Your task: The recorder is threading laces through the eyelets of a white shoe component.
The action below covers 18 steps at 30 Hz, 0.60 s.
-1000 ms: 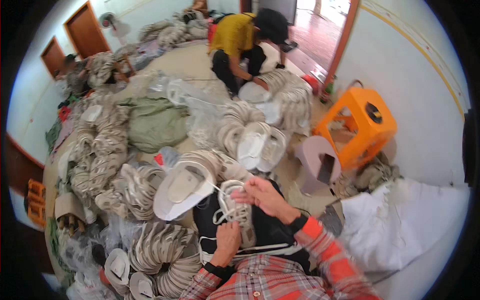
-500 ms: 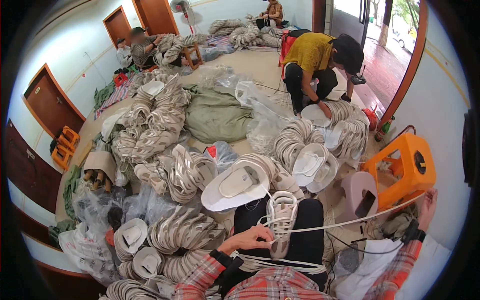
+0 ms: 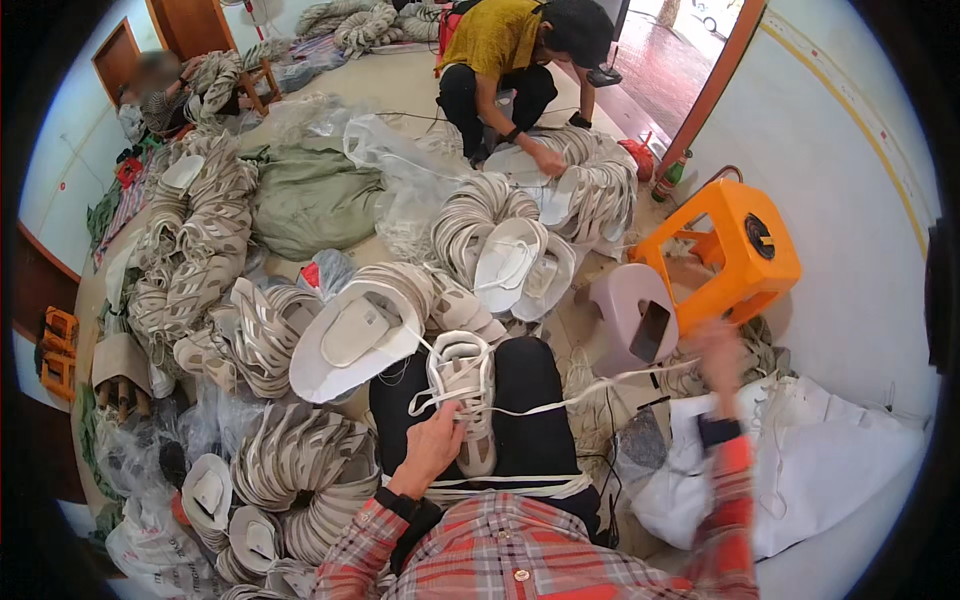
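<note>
A beige and white shoe upper point(image 3: 477, 440) lies toe toward me across my black-trousered thighs. Its crossed lacing runs up the middle. My left hand point(image 3: 430, 446) has curled fingers against the upper's left side, by a loose loop of lace. From the eyelets a long cream shoelace point(image 3: 540, 408) stretches rightward in a slack curve to my right hand point(image 3: 720, 357). That hand is raised beside the stools, and motion blur hides its fingers. More cream laces point(image 3: 540, 484) lie across my lap. Just beyond my knees rests a bundle of uppers with a pale insole face point(image 3: 357, 335).
Bundled shoe uppers point(image 3: 300, 450) are heaped left and ahead. A green sack point(image 3: 310, 200) lies farther off. At right stand a lilac stool point(image 3: 610, 310) bearing a phone point(image 3: 651, 331) and an orange stool point(image 3: 750, 230). A co-worker in yellow point(image 3: 490, 40) bends over bundles.
My right hand has come inward from far right, and the taut lace has gone slack. My left hand has shifted up along the upper's side. The view has turned rightward and down.
</note>
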{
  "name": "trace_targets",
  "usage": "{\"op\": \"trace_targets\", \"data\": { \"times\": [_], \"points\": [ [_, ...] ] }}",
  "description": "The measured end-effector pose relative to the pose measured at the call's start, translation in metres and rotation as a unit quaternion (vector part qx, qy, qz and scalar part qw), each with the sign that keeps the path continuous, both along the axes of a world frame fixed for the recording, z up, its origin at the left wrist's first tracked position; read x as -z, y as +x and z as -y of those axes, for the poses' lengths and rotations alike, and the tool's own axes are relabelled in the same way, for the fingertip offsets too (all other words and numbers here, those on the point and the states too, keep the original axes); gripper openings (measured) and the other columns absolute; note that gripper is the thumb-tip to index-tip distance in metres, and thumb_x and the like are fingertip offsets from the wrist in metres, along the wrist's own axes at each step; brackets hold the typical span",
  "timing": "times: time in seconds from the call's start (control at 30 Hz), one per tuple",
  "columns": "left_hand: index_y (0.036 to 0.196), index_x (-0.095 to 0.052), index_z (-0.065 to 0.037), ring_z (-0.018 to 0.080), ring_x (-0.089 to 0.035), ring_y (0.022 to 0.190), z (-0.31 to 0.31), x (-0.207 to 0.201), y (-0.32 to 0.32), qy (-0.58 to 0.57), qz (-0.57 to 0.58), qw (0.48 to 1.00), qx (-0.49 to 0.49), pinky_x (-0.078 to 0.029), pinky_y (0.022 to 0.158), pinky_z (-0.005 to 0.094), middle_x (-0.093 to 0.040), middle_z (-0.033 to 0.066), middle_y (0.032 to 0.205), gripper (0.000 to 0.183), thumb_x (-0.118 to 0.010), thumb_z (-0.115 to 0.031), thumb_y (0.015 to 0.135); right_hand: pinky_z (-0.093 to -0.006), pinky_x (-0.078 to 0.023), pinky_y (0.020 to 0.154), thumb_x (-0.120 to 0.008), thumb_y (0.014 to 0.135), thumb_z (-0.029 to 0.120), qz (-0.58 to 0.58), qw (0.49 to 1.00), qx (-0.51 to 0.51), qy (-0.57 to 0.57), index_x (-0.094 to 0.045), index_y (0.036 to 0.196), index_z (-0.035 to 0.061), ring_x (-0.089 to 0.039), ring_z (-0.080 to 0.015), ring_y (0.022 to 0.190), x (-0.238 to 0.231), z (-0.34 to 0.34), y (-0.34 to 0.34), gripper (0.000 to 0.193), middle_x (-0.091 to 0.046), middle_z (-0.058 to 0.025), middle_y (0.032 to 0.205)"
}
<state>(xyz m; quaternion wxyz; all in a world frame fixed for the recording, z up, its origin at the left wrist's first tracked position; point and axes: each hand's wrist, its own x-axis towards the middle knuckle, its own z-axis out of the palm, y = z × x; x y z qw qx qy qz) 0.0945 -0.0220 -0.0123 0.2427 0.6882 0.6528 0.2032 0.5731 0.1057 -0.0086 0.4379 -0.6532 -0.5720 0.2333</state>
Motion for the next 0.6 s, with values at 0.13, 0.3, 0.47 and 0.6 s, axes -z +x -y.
{"op": "trace_targets", "data": {
  "times": [0.13, 0.3, 0.47, 0.6],
  "points": [
    [0.11, -0.047, -0.012, 0.0349, -0.06, 0.066, -0.003, 0.002, 0.005, -0.019, 0.002, 1.0, -0.016, -0.046, 0.058, 0.0441, -0.06, 0.0167, 0.069, 0.031, -0.053, -0.015, 0.081, -0.0352, -0.044, 0.068, -0.06, 0.076, 0.011, 0.136, 0.938, -0.302, 0.101, -0.065, 0.082, 0.0083, -0.056, -0.0225, 0.073, 0.007, 0.048, -0.236, 0.008, -0.062, -0.0073, 0.079],
    [0.115, -0.045, -0.012, 0.0383, -0.059, 0.066, -0.009, -0.009, 0.023, -0.14, 0.002, 0.99, 0.028, -0.044, 0.059, 0.0471, -0.059, 0.0205, 0.068, 0.034, -0.051, -0.013, 0.081, -0.0358, -0.036, 0.069, -0.059, 0.06, 0.009, 0.294, 0.898, -0.319, 0.066, -0.059, 0.068, 0.0105, -0.046, -0.0247, 0.081, 0.005, 0.069, -0.285, 0.009, -0.049, -0.0053, 0.076],
    [0.115, -0.045, -0.009, 0.0381, -0.059, 0.068, -0.01, 0.0, 0.023, -0.103, 0.084, 0.991, 0.026, -0.045, 0.06, 0.045, -0.058, 0.0226, 0.068, 0.034, -0.049, -0.011, 0.081, -0.0352, -0.034, 0.07, -0.061, 0.057, 0.012, 0.339, 0.877, -0.336, 0.047, -0.06, 0.067, 0.0092, -0.046, -0.024, 0.081, -0.001, 0.071, -0.294, 0.011, -0.05, -0.0054, 0.076],
    [0.124, -0.043, -0.007, 0.0268, -0.061, 0.064, -0.016, -0.009, 0.013, -0.283, 0.324, 0.903, 0.02, -0.047, 0.061, 0.0371, -0.061, 0.0162, 0.072, 0.043, -0.047, -0.007, 0.082, -0.0372, -0.034, 0.071, -0.063, 0.055, 0.016, 0.368, 0.868, -0.33, 0.036, -0.061, 0.066, 0.0086, -0.046, -0.0247, 0.082, -0.002, 0.072, -0.301, 0.013, -0.052, -0.007, 0.075]
  ]
}}
